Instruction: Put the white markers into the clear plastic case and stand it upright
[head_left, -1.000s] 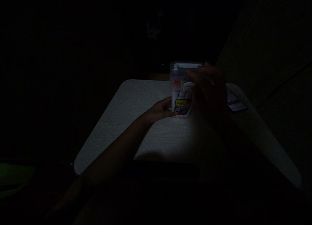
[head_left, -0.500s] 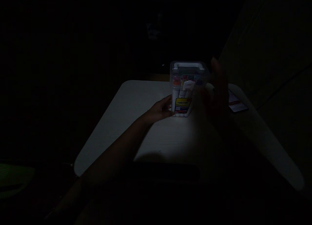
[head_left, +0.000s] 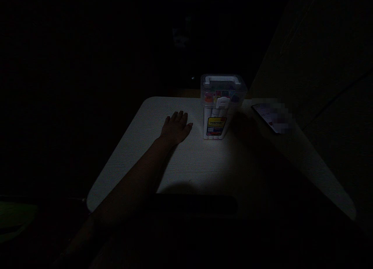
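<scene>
A clear plastic case of markers [head_left: 216, 111] stands upright near the far edge of a pale table [head_left: 198, 164]. Its see-through lid has a white handle and a white latch, with coloured marker ends under it and a yellow and dark label on the front. To the left of the case, my left hand [head_left: 175, 129] lies flat on the tabletop, fingers spread, apart from the case. Close by the case's right side is my right hand [head_left: 246, 127], deep in shadow. Its fingers are too dark to make out, and whether it touches the case I cannot tell.
A phone [head_left: 271, 117], partly blurred out, lies at the table's far right. Something green [head_left: 17, 218] shows at the lower left. The surroundings are very dark, and a wall [head_left: 329, 67] rises on the right.
My left hand has let go of the case's lower left side and moved left, flat onto the table. My right hand has come down from beside the lid. The case stands in place.
</scene>
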Action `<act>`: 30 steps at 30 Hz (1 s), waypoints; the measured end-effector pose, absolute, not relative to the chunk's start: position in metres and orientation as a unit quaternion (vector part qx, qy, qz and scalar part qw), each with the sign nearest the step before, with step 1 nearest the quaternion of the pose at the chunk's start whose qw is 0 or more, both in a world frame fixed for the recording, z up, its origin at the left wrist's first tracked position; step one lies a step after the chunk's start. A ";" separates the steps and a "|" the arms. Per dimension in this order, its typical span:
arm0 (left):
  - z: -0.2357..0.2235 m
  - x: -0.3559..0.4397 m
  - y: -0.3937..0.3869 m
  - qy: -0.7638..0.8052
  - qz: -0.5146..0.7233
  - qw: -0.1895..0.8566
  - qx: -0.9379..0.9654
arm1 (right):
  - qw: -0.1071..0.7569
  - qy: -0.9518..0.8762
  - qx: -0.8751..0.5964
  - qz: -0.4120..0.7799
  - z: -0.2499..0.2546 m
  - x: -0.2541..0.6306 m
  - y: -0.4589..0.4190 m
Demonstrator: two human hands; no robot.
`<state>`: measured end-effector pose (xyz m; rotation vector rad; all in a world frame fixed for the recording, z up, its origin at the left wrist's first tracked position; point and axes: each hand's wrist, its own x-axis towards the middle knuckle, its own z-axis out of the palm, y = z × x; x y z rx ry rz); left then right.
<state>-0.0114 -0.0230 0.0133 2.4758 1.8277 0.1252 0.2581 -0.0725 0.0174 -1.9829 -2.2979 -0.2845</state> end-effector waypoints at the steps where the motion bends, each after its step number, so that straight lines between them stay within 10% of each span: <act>1: 0.012 -0.010 -0.024 0.594 0.030 0.029 0.803 | 0.047 -0.748 -0.656 -0.088 0.015 0.257 -0.072; 30: 0.010 -0.012 -0.022 0.593 0.053 0.021 0.803 | 0.064 -0.737 -0.669 -0.079 0.010 0.260 -0.070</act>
